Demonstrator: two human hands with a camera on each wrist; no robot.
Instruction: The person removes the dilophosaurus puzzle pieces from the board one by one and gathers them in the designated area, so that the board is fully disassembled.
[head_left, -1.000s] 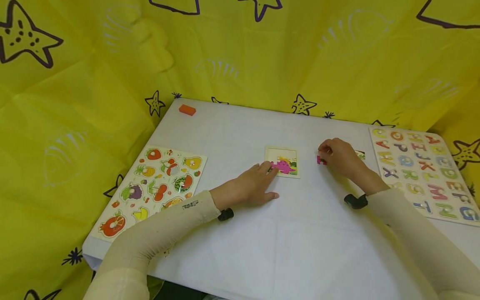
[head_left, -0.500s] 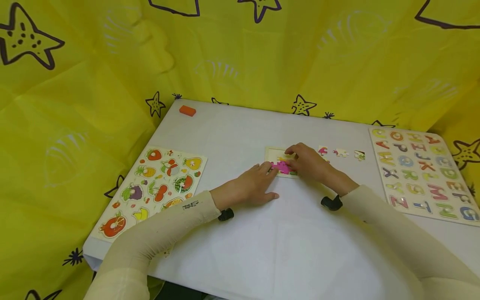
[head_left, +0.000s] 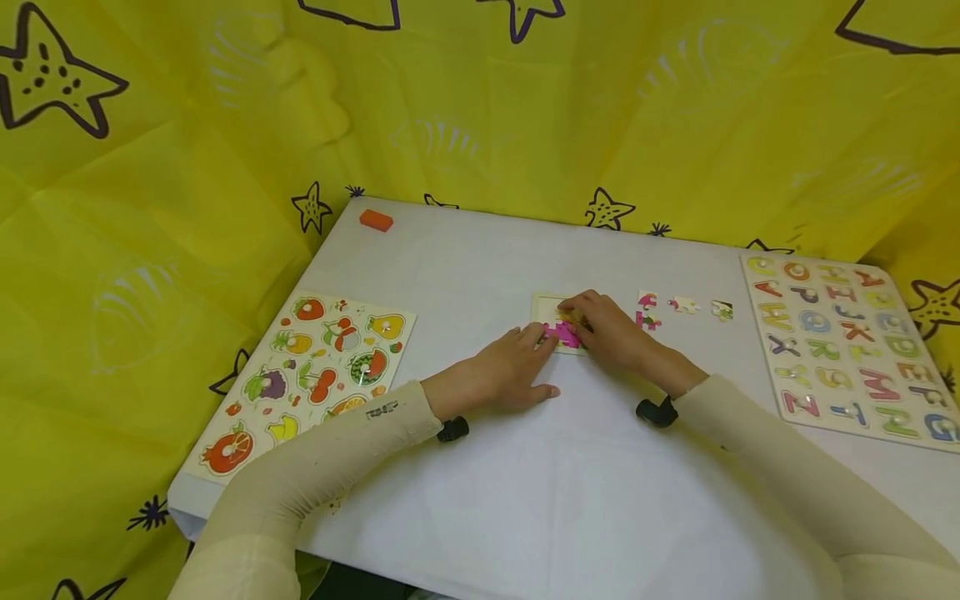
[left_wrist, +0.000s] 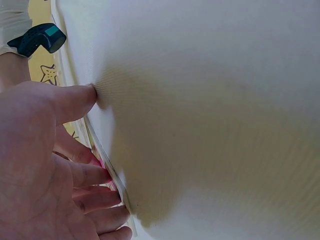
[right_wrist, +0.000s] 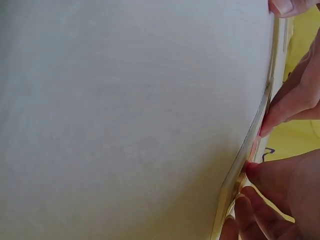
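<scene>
In the head view, a small square jigsaw puzzle tray (head_left: 537, 310) lies mid-table, its pink dinosaur picture (head_left: 568, 335) partly covered by hands. My left hand (head_left: 504, 372) rests with extended fingers at the tray's left edge, thumb apart on the cloth. In the left wrist view, those fingers (left_wrist: 97, 200) touch the tray's rim. My right hand (head_left: 611, 331) is over the tray's right side, thumb and fingertips together at a yellowish puzzle piece (head_left: 573, 316). The right wrist view shows the thumb (right_wrist: 265, 172) and fingers meeting low at the tray; the piece is mostly hidden.
Several loose jigsaw pieces (head_left: 684, 305) lie right of the tray. A fruit peg board (head_left: 352, 321) is at left, an alphabet board (head_left: 847, 350) at right. An orange block (head_left: 376, 220) sits at the far left corner. A yellow curtain (head_left: 480, 108) hangs behind the white table.
My right hand has moved left from the loose pieces to the tray, uncovering those pieces, and its fingers have drawn closer onto the picture. My left hand has stayed in place.
</scene>
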